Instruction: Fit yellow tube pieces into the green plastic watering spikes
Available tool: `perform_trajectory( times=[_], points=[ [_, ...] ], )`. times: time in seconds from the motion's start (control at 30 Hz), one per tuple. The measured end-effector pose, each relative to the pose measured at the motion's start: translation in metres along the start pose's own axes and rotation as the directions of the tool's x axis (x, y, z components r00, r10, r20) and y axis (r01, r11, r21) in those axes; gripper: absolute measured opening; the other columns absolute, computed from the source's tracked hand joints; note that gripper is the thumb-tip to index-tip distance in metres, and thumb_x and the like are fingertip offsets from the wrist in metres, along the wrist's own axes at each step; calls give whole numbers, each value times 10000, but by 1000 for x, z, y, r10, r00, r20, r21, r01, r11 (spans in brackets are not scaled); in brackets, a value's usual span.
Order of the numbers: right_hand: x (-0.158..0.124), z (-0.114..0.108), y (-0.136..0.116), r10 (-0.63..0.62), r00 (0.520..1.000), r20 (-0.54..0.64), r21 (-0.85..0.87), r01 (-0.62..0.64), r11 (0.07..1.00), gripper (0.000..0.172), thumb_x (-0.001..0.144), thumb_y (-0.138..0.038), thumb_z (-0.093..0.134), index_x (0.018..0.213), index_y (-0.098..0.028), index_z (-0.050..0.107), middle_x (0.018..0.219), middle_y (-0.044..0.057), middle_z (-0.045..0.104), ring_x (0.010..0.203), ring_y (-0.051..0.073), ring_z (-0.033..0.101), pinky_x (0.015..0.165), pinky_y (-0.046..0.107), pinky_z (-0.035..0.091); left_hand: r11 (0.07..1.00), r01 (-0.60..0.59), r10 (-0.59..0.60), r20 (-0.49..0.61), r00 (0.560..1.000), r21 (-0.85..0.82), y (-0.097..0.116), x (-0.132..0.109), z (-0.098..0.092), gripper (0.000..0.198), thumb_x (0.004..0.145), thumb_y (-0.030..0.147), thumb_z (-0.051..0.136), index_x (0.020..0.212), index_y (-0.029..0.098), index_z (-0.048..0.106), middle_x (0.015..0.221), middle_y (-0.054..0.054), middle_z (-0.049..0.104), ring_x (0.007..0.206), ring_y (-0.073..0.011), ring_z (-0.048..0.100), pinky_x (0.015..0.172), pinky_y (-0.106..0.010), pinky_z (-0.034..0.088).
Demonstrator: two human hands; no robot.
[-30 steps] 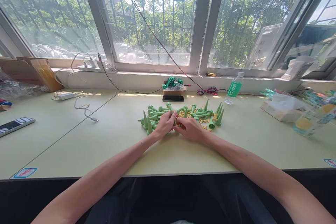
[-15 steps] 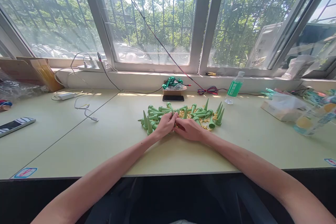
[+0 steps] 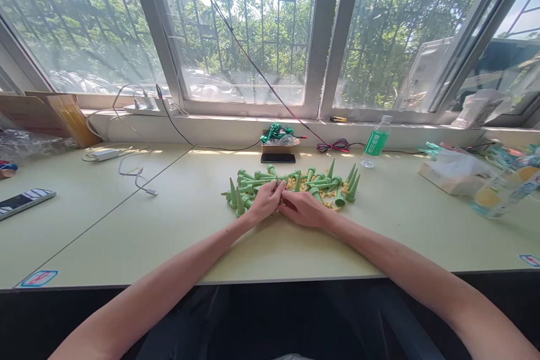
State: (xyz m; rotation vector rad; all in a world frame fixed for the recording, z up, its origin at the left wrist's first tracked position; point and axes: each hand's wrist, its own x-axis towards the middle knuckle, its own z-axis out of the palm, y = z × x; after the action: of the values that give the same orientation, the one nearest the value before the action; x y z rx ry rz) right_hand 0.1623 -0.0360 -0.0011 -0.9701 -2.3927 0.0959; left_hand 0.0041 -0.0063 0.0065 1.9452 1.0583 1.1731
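Many green plastic spikes (image 3: 338,198) lie and stand in a pile on the table (image 3: 261,247), with small yellow pieces (image 3: 328,198) scattered among them. At the near edge of the pile my left hand (image 3: 268,200) is closed around a green spike, whose tip shows above the fingers. My right hand (image 3: 302,207) meets it from the right, fingers bent and pressed together at the same spot. What the right fingers pinch is hidden.
Behind the pile are a black phone (image 3: 278,158) and a small box of green items (image 3: 277,136). A bottle (image 3: 375,142) stands at the back right, near a tissue box (image 3: 442,180). Cables (image 3: 137,177) and another phone (image 3: 26,203) lie left.
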Motion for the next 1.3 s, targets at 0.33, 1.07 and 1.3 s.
perform_trajectory(
  times=[0.33, 1.07, 1.3],
  points=[
    [0, -2, -1, -9, 1000, 8, 17, 9, 1000, 140, 937, -319, 480, 895, -188, 506, 726, 10, 585, 564, 111, 475, 573, 213, 319, 1000, 14, -15, 28, 999, 13, -1, 0, 0, 444, 867, 539, 433, 615, 193, 551, 474, 17, 470, 489, -139, 459, 473, -260, 362],
    [1, 5, 2, 41, 998, -45, 6, -40, 999, 187, 925, -345, 500, 817, -193, 483, 661, -12, 553, 530, 105, 448, 553, 215, 299, 998, 58, -56, 60, 997, -31, 0, 0, -1, 510, 894, 585, 353, 700, 176, 587, 483, 22, 488, 429, -121, 442, 463, -266, 353],
    [1, 7, 3, 43, 996, -72, 13, -43, 999, 207, 921, -349, 506, 788, -192, 490, 642, -17, 545, 526, 102, 432, 559, 217, 299, 985, 157, -150, 92, 984, -74, 0, -1, -1, 513, 874, 622, 367, 765, 167, 578, 489, 34, 486, 371, -103, 410, 403, -253, 323]
  ],
)
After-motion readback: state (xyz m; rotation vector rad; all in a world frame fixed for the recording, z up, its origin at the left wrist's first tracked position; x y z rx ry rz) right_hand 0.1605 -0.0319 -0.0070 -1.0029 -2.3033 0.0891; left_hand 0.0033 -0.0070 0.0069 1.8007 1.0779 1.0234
